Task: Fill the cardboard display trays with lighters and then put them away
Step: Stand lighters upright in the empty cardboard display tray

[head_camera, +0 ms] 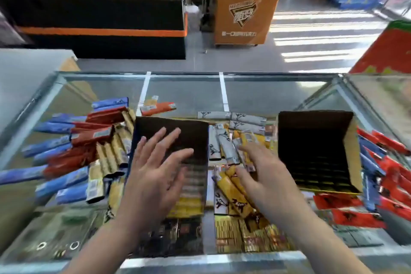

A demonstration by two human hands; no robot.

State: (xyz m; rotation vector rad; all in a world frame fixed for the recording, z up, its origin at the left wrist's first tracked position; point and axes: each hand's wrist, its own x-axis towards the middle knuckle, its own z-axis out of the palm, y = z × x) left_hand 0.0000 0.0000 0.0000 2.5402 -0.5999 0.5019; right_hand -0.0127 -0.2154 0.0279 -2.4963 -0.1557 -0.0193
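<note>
From the head camera I see my left hand (155,176) spread wide, fingers straight, held over the near-left cardboard tray (178,131), holding nothing. My right hand (264,176) is blurred; its fingers reach among the grey lighters (224,144) between the trays, and I cannot tell whether they pinch one. The second tray (315,151) stands to the right, tilted, its grid of slots dark. On the glass counter (184,87), blue and red lighters (73,140) lie heaped far left, yellow lighters (231,189) near the middle, red lighters (382,176) far right.
</note>
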